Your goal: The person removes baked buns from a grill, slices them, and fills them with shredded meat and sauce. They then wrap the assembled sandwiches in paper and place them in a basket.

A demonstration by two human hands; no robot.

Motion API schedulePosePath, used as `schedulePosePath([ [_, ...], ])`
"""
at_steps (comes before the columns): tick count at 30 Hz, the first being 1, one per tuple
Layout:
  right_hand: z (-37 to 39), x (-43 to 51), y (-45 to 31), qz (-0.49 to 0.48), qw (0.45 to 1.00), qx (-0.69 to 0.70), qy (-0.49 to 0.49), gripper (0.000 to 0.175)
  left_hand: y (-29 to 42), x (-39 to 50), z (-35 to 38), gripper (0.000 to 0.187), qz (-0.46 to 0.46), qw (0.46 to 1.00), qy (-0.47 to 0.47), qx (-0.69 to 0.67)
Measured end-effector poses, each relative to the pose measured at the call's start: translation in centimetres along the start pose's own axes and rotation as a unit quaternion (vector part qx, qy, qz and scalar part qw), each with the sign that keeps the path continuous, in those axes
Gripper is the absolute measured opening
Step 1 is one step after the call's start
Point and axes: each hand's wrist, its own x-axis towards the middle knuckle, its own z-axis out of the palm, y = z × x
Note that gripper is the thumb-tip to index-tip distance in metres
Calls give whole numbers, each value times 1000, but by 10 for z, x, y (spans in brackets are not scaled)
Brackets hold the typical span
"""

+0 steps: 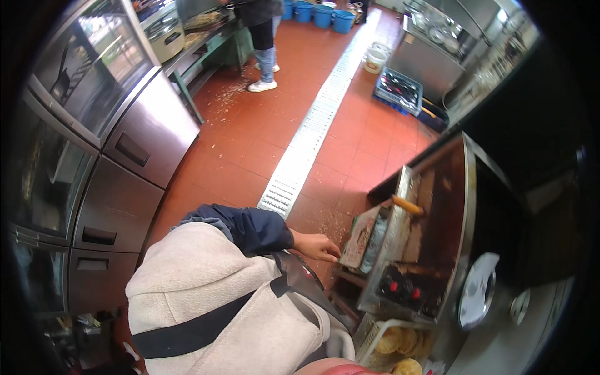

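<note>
My left hand [317, 246], at the end of a dark blue sleeve, hangs in front of my apron [300, 276] with its fingers loosely bent. Nothing shows in it. Its fingertips are close to the near edge of a cardboard box [358, 236] with a grey-blue plastic lining; whether they touch it is unclear. Beside the box stands a metal-rimmed counter [443, 243] with a brown, stained top. A wooden handle [408, 205] lies across its raised edge. Dark objects with red parts [396, 286] sit at its near end. My right hand is out of view.
A white plastic basket [372, 335] holds round golden breads [391, 340]. A steel refrigerator [154, 131] lines the left. A drain grate [304, 136] crosses the red tiled floor. Farther off are a person [262, 42], blue buckets [323, 16] and a crate [398, 89].
</note>
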Motion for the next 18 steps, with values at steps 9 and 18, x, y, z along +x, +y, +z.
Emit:
schedulePosePath([
  [9,269,-88,-474,-470,817,165,-290,54,-3,-138,-247,69,-94,811,-96,-569],
  [18,620,-171,-715,-673,613,124,-396,45,-168,-373,-520,55,81,617,310,-718],
])
